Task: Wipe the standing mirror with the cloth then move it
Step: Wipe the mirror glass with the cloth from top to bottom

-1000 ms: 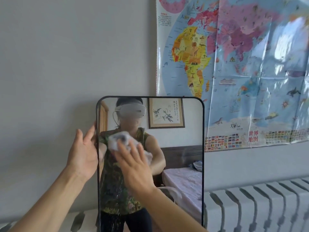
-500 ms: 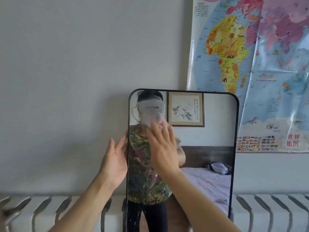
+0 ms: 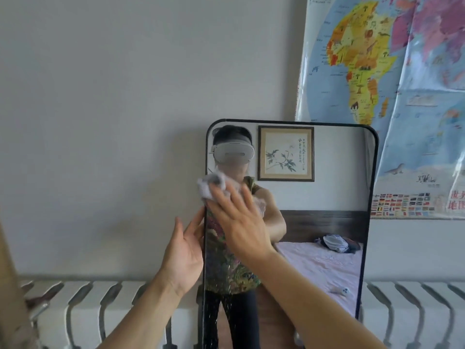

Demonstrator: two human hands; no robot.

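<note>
A tall standing mirror (image 3: 327, 197) with a thin black frame and rounded corners leans against the pale wall. My right hand (image 3: 239, 222) lies flat with spread fingers on the glass near its upper left edge, pressing a crumpled white cloth (image 3: 208, 186) that sticks out past my fingertips. My left hand (image 3: 185, 250) is at the mirror's left edge, palm toward the frame, thumb by the rim; its fingers reach behind the frame and are partly hidden. Small specks show on the lower left glass.
A white ribbed radiator (image 3: 100, 306) runs along the wall behind the mirror's base. A glossy world map (image 3: 402, 96) hangs on the wall at the upper right, partly behind the mirror. A brown edge (image 3: 10, 285) of something stands at the far left.
My right hand has slid the cloth left and slightly down, to the mirror's left edge. The view has shifted, so the mirror sits further right in frame. My left hand stays at the left rim.
</note>
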